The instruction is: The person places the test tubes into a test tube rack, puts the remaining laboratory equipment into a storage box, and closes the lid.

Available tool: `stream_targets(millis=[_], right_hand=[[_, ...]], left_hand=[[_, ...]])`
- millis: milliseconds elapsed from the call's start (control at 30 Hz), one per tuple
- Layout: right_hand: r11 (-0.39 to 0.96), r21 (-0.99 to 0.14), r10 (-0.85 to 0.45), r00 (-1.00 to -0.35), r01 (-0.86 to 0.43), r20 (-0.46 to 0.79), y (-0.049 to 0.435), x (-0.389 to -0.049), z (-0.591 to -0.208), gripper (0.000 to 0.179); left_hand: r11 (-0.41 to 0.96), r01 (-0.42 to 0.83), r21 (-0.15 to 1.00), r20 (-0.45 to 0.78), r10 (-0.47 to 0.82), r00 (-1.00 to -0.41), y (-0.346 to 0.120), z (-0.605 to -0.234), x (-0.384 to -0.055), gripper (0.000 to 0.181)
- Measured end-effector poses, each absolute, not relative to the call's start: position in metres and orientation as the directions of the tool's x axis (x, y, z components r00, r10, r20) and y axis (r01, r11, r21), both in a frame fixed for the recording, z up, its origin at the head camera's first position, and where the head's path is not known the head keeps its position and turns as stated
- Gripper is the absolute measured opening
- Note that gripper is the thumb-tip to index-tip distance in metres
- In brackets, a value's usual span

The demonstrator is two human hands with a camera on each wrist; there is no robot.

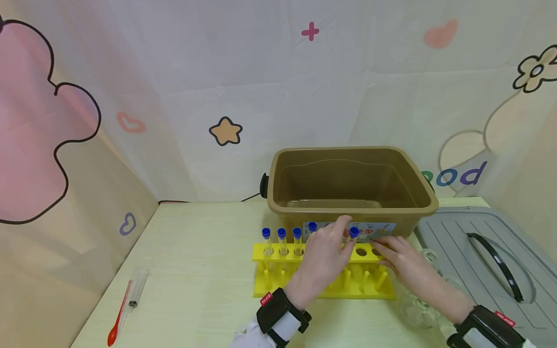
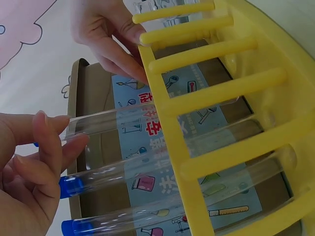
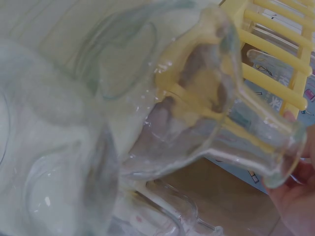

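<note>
A yellow test tube rack [image 1: 283,294] stands in front of the tan bin. Several clear test tubes with blue caps [image 1: 282,234] stand upright in its holes, toward the left. My left hand [image 1: 324,256] is over the rack, its thumb and fingers pinching the upper end of a test tube [image 2: 110,120] set in a hole; its blue cap [image 1: 354,232] shows above the fingertips. At the rack's right end, my right hand [image 1: 402,258] holds the edge of the top plate, fingers behind and thumb in front. Part of that grip is hidden in the right wrist view.
Behind the rack is a tan bin [image 1: 352,211] with a printed label. A grey lid [image 1: 461,241] with a black handle lies at right. Clear glass flasks [image 3: 197,98] stand beside my right forearm. A syringe [image 1: 138,287] and a thin red dropper-like piece [image 1: 114,333] lie far left.
</note>
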State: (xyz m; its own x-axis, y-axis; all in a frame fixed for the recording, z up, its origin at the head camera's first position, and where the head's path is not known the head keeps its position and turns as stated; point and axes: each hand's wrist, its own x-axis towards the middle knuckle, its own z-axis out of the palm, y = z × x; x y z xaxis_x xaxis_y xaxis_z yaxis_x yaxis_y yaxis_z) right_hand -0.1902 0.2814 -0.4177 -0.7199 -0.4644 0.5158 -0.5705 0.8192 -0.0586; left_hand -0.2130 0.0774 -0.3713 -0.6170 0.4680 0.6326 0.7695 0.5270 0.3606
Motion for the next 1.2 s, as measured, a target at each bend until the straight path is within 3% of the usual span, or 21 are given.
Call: stream_targets(millis=[400,933,1100,1200], right_hand=[[0.808,-0.045,-0.476,-0.696,-0.588,0.537,0.282,-0.192,-0.418,0.043],[0.817,-0.053,-0.470,-0.717,-0.574,0.515,0.281,-0.191,-0.418,0.043],[0.821,-0.062,-0.465,-0.728,-0.567,0.505,0.281,-0.190,-0.417,0.043],[0.822,-0.057,-0.468,-0.729,-0.566,0.500,0.281,-0.189,-0.417,0.042]], left_hand=[[0.606,0.739,0.296,0.560,0.516,-0.648,0.082,-0.370,-0.217,0.019],[0.677,0.701,0.226,0.498,0.538,-0.680,0.084,-0.365,-0.218,0.029],[0.667,0.717,0.200,0.521,0.548,-0.655,0.079,-0.361,-0.211,0.033],[0.656,0.737,0.163,0.577,0.542,-0.611,0.074,-0.357,-0.206,0.032]])
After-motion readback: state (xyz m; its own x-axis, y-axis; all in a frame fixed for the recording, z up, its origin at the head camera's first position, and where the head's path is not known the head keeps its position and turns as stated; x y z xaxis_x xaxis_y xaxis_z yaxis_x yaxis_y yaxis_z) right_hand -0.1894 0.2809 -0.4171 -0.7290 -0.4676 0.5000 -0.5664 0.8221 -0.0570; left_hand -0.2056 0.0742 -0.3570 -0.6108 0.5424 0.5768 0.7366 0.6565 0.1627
